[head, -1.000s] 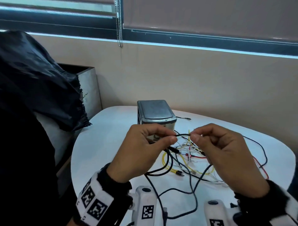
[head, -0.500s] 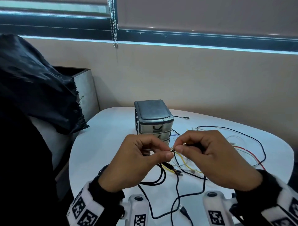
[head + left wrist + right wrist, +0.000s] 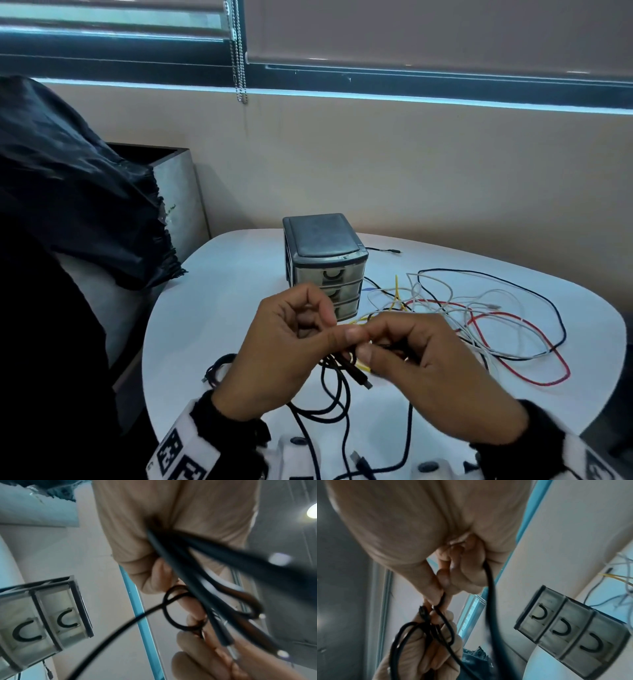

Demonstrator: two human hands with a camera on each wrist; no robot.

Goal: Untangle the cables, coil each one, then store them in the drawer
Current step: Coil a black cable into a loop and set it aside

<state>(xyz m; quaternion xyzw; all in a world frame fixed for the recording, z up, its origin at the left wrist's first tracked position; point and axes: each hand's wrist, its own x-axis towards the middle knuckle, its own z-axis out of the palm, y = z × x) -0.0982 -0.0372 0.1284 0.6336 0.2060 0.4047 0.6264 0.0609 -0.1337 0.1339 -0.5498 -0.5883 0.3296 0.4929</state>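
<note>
Black cable (image 3: 337,394) — pinched by both hands.

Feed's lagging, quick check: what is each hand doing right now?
Left hand: fingers pinch the thin black cable.
Right hand: fingers pinch the same black cable.

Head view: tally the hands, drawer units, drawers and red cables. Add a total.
Hands: 2, the left hand and the right hand, both pinching the thin black cable
Small grey plastic drawer unit: 1
Clear drawers: 3
Thin red cable: 1
Total: 7
</note>
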